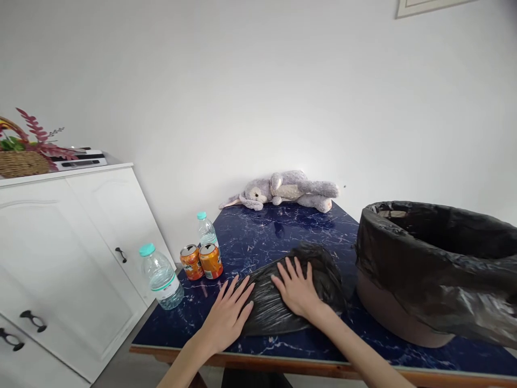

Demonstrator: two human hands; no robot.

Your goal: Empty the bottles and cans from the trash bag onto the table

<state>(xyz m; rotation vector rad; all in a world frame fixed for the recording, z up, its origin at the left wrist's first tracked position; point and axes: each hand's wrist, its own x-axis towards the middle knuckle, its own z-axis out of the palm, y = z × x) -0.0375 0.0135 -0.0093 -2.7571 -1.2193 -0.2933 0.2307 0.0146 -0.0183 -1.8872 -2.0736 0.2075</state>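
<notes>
A black plastic bag (266,310) lies flattened on the blue marbled table (258,248), bunched up at its far right end. My left hand (228,315) rests at the bag's left edge, fingers spread. On top of the bag, toward its right part, my right hand (297,288) presses flat with its fingers apart. Neither hand grips anything. To the right stands a brown bin (396,312), its rim covered by a black bin liner (407,269) that hangs down over the outside.
Left of my hands stand two orange cans (210,262), a water bottle (161,277) near the table's left edge and another bottle (207,229) behind the cans. A plush rabbit (283,189) lies against the wall. A white cabinet (76,258) with a flower basket (24,161) is at left.
</notes>
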